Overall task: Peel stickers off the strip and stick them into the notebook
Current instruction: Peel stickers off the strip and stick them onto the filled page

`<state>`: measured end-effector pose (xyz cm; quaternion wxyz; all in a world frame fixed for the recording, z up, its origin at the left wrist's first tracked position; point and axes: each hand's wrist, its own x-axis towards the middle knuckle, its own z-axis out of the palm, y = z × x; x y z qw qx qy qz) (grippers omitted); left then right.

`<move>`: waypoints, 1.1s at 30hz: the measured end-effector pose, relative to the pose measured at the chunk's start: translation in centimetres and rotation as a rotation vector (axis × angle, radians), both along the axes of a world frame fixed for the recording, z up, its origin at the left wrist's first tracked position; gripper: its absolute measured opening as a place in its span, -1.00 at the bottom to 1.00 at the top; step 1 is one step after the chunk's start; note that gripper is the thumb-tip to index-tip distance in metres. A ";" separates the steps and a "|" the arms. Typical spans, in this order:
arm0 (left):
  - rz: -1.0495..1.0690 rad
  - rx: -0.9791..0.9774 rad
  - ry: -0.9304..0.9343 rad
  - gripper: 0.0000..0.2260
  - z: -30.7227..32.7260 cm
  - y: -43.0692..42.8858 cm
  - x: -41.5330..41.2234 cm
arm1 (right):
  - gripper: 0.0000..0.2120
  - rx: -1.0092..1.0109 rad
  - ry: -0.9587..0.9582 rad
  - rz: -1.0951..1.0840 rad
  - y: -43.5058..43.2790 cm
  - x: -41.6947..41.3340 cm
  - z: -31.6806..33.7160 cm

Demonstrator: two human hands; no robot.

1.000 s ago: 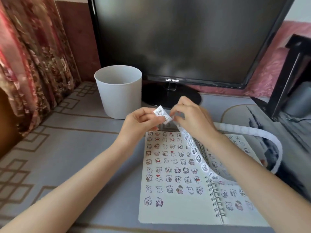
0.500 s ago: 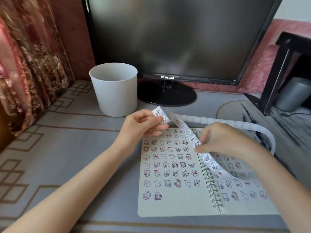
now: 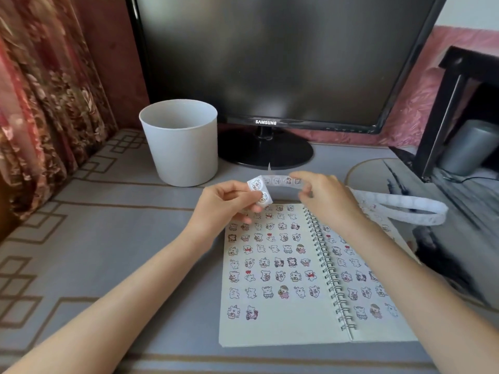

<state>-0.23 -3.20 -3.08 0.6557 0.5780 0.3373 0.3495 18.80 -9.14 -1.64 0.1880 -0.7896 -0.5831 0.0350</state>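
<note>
An open spiral notebook (image 3: 272,330) lies on the table, both pages covered with rows of small cartoon stickers. Above its top edge I hold a long white sticker strip (image 3: 280,182). My left hand (image 3: 226,205) pinches the strip's folded end between thumb and fingers. My right hand (image 3: 321,195) grips the strip a short way along, so the stretch between my hands runs level. The rest of the strip loops out to the right (image 3: 405,209) over the table.
A white plastic bucket (image 3: 181,143) stands behind the notebook at the left. A black monitor (image 3: 270,63) on a round stand sits at the back. A patterned curtain (image 3: 40,103) hangs at the left; a black frame (image 3: 442,125) and a grey cylinder (image 3: 467,147) are at the right.
My right hand has risen from the strip over the notebook's spine up to the left hand's level. The strip between the hands now runs flat rather than slanting down.
</note>
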 end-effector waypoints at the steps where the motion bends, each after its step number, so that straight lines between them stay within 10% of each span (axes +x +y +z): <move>1: 0.007 0.012 0.016 -0.93 -0.1 0.0 0.0 | -0.63 0.054 0.038 0.003 -0.1 0.0 0.0; 8: 0.041 0.109 0.066 -0.93 -0.6 0.0 0.4 | -0.94 0.392 0.594 0.219 -1.5 -3.5 0.9; 33: -0.019 0.340 0.091 -0.90 -1.4 -0.2 0.2 | -0.91 0.448 0.684 0.145 -1.0 -4.5 -0.8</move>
